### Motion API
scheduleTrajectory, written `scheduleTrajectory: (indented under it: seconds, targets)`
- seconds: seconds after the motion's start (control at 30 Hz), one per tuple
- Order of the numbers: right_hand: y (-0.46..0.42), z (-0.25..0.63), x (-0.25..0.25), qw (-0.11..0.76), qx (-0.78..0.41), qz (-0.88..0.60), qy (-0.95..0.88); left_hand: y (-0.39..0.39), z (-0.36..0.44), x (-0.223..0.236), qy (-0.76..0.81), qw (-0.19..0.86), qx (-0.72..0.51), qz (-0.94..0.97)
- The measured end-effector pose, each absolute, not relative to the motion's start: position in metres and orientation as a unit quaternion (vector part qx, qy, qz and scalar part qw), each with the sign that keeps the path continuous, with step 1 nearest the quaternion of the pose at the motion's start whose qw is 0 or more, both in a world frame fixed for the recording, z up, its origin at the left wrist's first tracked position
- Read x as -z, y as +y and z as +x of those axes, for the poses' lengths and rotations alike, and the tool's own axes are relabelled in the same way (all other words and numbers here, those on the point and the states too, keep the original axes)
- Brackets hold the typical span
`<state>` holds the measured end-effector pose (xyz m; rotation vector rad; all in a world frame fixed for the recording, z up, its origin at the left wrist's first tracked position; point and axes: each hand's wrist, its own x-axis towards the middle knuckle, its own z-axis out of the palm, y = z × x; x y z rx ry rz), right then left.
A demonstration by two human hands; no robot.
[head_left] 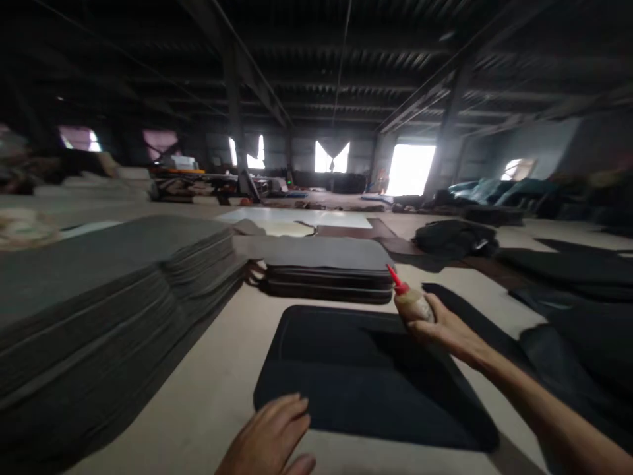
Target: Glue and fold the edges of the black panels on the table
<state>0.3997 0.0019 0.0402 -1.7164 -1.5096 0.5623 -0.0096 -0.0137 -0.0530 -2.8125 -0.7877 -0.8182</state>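
A black rounded-corner mat (366, 376) lies flat on the pale work surface (217, 382) in front of me. My right hand (440, 326) is closed round a squeeze bottle with a red nozzle (408, 300), held over the mat's far right corner with the tip pointing up and left. My left hand (271, 439) rests at the mat's near left edge, its fingers stretched out flat and holding nothing.
A tall stack of grey sheets (99, 297) fills the left side. Behind the mat sits a lower pile of dark mats (329, 280) with a grey sheet on top. More black pieces (568, 310) lie at the right. The dim hall beyond has bright windows (410, 168).
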Motion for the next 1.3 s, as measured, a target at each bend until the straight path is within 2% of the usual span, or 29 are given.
scheduleTrajectory:
  seconds: [0.2, 0.37, 0.57, 0.9, 1.17, 1.3]
  targets:
    - [-0.033, 0.333, -0.053, 0.338, -0.270, -0.635, -0.640, -0.045, 0.006, 0.026, -0.352, -0.053, 0.207, -0.911]
    - [-0.039, 0.277, -0.064, 0.325, -0.325, -0.593, -0.662, -0.047, 0.006, 0.029, -0.354, -0.045, 0.209, -0.911]
    - [-0.027, 0.242, -0.057, 0.300, -0.267, -0.575, -0.713, -0.048, 0.006, 0.035, -0.355, -0.008, 0.263, -0.897]
    - [-0.014, 0.216, -0.055, 0.235, -0.203, -0.548, -0.776, -0.048, 0.008, 0.035, -0.369, -0.017, 0.272, -0.889]
    - [-0.002, 0.210, -0.085, 0.173, -0.137, -0.501, -0.837, -0.046, 0.008, 0.037, -0.367, -0.008, 0.267, -0.891]
    - [0.002, 0.204, -0.092, 0.176, -0.137, -0.500, -0.837, -0.046, 0.009, 0.036, -0.376, -0.009, 0.249, -0.893]
